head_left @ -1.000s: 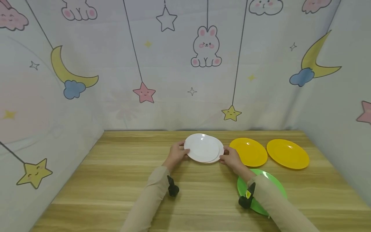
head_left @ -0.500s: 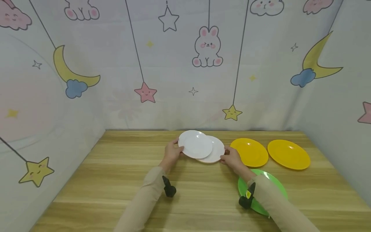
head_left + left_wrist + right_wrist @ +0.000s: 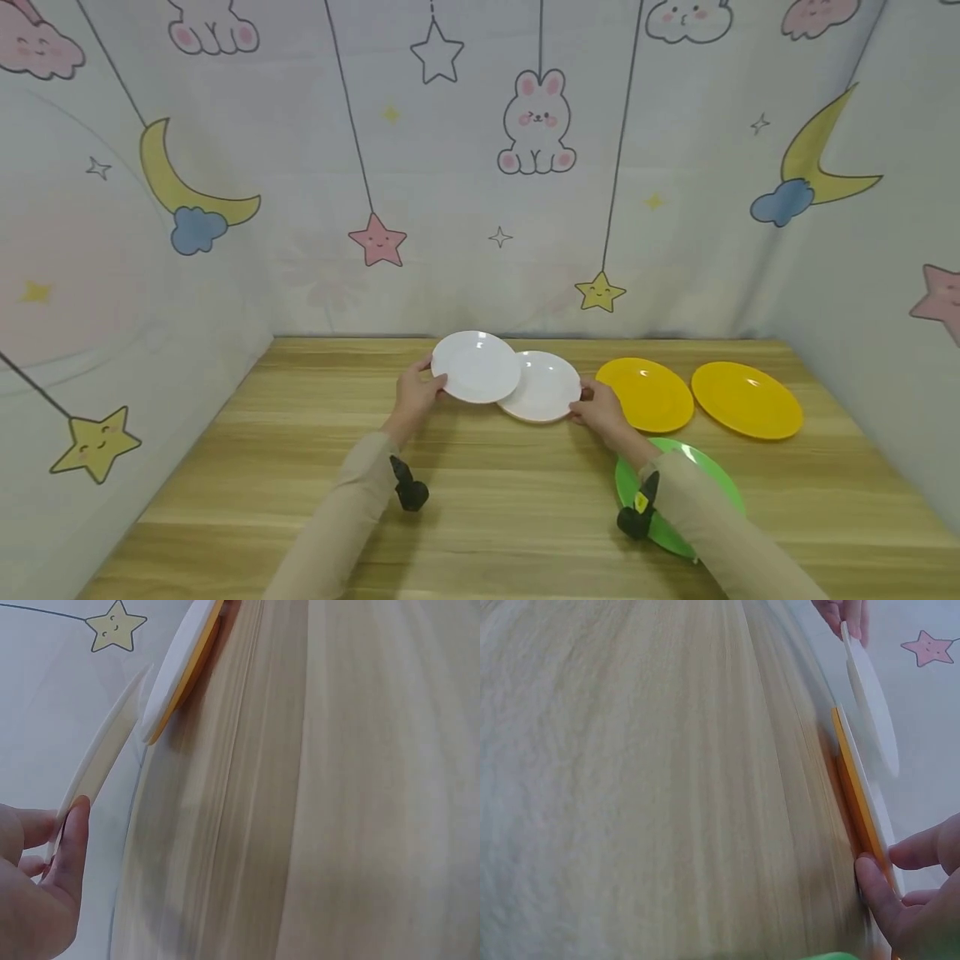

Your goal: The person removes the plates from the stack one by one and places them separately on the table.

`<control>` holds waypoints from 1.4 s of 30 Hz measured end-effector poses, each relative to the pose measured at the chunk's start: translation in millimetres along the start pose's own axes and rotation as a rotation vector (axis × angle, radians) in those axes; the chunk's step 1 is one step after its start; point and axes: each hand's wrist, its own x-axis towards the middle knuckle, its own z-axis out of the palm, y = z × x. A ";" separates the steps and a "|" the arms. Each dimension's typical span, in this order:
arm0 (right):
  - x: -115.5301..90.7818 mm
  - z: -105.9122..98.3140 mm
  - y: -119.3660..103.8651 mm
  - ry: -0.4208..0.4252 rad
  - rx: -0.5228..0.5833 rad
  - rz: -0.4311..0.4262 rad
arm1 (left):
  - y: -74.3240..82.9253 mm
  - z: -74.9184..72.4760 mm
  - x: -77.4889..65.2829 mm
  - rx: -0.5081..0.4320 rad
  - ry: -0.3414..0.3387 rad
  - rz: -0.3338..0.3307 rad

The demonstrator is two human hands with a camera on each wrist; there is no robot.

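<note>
My left hand [image 3: 415, 393] pinches the left rim of a white plate [image 3: 474, 367]. In the left wrist view this plate [image 3: 101, 754] is raised and tilted, its thumb side toward the camera. Just right of it lies a second white plate [image 3: 543, 387], its left edge overlapped by the first in the head view. A yellow-orange plate [image 3: 859, 799] sits directly beneath that second plate, mostly hidden from above. My right hand [image 3: 600, 408] pinches the right rim of these two stacked plates, thumb low at the orange edge and fingers at the white one.
Two yellow plates [image 3: 648, 396] [image 3: 746, 400] lie on the wooden table [image 3: 285, 467] to the right. A green plate [image 3: 712, 471] lies partly under my right forearm. A curtain [image 3: 450, 167] printed with stars and moons stands behind the table.
My left hand has drawn the upper white plate leftward and slightly up, uncovering more of the second white plate. My right hand has stayed at the stack's right rim.
</note>
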 end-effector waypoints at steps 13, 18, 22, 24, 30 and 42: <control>0.4 0.3 0.6 0.013 -0.013 -0.008 | -12.1 -32.4 0.1 0.036 0.029 0.022; 1.0 -0.4 1.1 0.021 -0.001 -0.007 | -16.1 -40.3 0.0 0.031 0.019 0.012; 1.1 -0.2 1.8 0.017 -0.006 -0.008 | -22.3 -42.7 0.7 0.032 0.017 0.006; 0.9 0.3 2.1 0.020 -0.005 -0.007 | -24.6 -42.8 0.3 0.032 0.021 0.004; 0.1 1.8 2.3 0.025 0.007 -0.012 | -28.5 -43.2 -3.0 0.021 0.021 0.021; -1.3 2.8 -0.7 0.015 0.006 -0.009 | -44.5 -50.0 2.1 0.128 0.050 0.083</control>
